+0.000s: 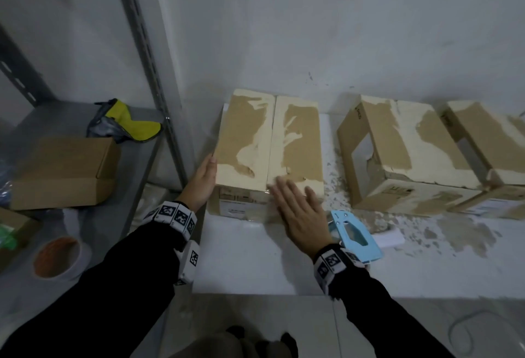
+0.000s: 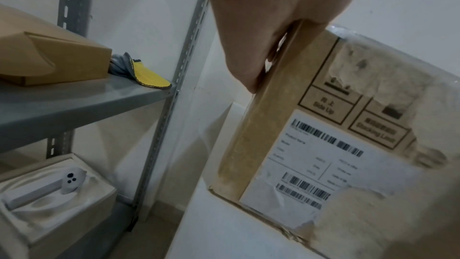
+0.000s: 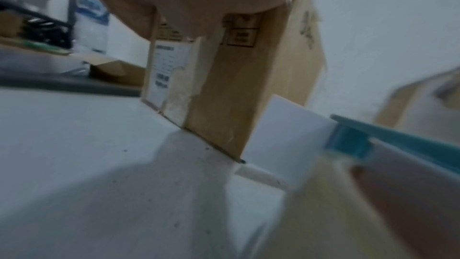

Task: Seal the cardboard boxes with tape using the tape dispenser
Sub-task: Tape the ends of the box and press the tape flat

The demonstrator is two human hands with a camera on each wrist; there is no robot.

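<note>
Box [image 1: 270,141] at 12 o'clock on the counter [image 1: 255,258]: left hand [image 1: 203,181] flat against its side, right hand [image 1: 301,212] flat, smoothing tape (seam seemingly taped); dispenser [image 1: 353,237] released at 3 o'clock; other boxes [image 1: 403,153] likely remain

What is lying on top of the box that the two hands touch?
The right hand lies flat on the near top edge of the box, over the flap seam. The left hand presses its left side. Nothing else rests on top. The inside cannot be seen.
</note>
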